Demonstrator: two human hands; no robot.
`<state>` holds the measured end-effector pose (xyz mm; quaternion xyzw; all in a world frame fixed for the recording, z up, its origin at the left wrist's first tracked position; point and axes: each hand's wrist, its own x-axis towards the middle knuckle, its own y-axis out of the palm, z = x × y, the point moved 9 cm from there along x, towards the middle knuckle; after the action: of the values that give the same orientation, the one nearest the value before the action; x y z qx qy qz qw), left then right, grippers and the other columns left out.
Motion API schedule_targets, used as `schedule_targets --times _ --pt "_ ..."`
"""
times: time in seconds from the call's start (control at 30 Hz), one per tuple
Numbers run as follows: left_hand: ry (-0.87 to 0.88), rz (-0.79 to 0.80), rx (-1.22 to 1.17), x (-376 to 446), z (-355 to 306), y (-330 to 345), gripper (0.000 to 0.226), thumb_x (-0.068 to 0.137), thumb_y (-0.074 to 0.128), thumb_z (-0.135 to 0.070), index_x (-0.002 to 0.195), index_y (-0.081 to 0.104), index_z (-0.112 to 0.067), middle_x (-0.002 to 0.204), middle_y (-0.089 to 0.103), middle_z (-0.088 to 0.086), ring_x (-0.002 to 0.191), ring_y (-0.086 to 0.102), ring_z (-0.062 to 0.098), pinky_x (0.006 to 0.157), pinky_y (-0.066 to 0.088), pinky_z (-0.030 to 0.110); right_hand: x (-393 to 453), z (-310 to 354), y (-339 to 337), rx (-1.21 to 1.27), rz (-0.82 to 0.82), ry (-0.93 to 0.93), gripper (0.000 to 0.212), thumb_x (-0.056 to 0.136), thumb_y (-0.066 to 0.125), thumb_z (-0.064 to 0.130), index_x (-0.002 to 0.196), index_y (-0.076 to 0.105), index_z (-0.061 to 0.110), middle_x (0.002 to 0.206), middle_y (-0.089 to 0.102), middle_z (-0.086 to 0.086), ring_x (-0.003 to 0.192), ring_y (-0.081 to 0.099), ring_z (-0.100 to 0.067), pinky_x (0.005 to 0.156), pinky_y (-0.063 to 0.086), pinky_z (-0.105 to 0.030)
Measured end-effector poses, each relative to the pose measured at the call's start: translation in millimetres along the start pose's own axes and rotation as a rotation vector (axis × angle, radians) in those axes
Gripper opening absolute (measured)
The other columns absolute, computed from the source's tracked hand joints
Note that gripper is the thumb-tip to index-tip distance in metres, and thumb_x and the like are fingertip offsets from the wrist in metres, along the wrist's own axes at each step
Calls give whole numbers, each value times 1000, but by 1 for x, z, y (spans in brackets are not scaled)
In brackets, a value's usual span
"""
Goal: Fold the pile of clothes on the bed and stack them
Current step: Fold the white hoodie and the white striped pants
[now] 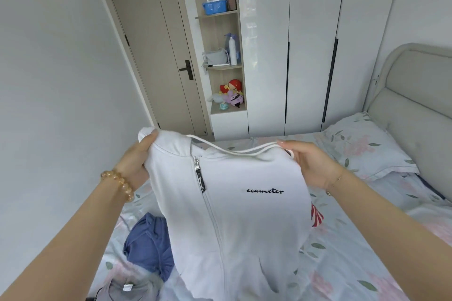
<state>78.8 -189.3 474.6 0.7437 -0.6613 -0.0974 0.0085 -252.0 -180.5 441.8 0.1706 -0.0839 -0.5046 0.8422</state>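
Grey garment (127, 288) and blue garment (149, 249) lie crumpled on the bed (354, 264) at bottom left, unfolded, with a red-striped piece (316, 215) peeking out behind the white zip hoodie (232, 215), which hangs in the air above the bed. Left hand (137, 159) grips the hoodie's left shoulder, fingers curled round the fabric; right hand (310, 164) pinches the right shoulder next to the drawstring (232, 151). Looks soft, floppy, light to middling weight, likely to sag and bunch, so the shoulder seams seem the best hold, and zipper and loose cord may snag.
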Motion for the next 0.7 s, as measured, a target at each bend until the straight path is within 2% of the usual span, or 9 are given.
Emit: schedule_targets --times 0.07,0.1,0.17,0.2,0.3,0.4,0.5,0.57,0.7 --pt "-15 21 -52 -3 2 12 46 96 54 -39 129 59 -8 123 67 8 117 62 20 97 46 34 -7 -10 -4 7 21 67 52 73 75 52 109 75 14 108 73 -8 101 69 -24 83 56 -32" --pt "-25 40 -69 -5 1 20 45 96 54 -39 129 59 -8 122 67 8 116 62 20 95 47 33 -11 -22 -7 -6 29 130 64 74 69 64 112 74 13 114 71 -10 105 68 -27 85 56 -34" --pt "-36 84 -85 -9 0 38 43 96 54 -37 128 59 -9 122 68 7 116 62 20 92 48 32 -17 -55 -16 -21 9 291 80 71 57 80 105 74 9 112 70 -13 103 68 -29 85 56 -38" --pt "-39 103 -82 -11 -1 47 43 96 55 -36 129 59 -9 122 68 7 116 62 20 93 48 32 -20 -74 -18 -21 -8 364 83 70 57 81 102 71 6 111 69 -14 101 66 -30 88 56 -41" --pt "-26 159 -21 -14 -5 76 43 94 58 -34 128 59 -7 122 67 9 114 63 22 98 48 36 -24 -112 0 44 63 456 67 81 66 62 126 61 12 126 64 -12 111 64 -29 91 54 -43" --pt "25 204 108 -15 -12 93 41 93 59 -36 119 63 -5 114 71 10 106 68 21 81 57 31 -22 -109 10 105 59 386 55 88 70 37 135 58 13 137 57 -14 118 59 -28 102 48 -40" --pt "57 213 188 -11 -15 85 43 89 62 -38 117 64 -5 112 72 8 103 69 19 75 58 25 -21 -71 -14 94 -75 203 43 90 62 23 130 61 6 126 65 -16 107 65 -27 89 55 -35" --pt "88 185 267 -6 -16 71 45 83 67 -35 117 64 -6 109 73 8 98 70 18 74 58 23 -26 -37 -36 -2 -180 68 44 86 64 17 127 62 2 120 68 -16 105 67 -27 89 55 -34" --pt "118 169 518 -1 -16 59 30 78 76 -35 96 71 -11 99 74 15 85 71 23 72 59 31 -34 29 -42 -98 -164 -109 32 84 65 12 115 71 4 112 72 -12 98 70 -21 76 56 -27"
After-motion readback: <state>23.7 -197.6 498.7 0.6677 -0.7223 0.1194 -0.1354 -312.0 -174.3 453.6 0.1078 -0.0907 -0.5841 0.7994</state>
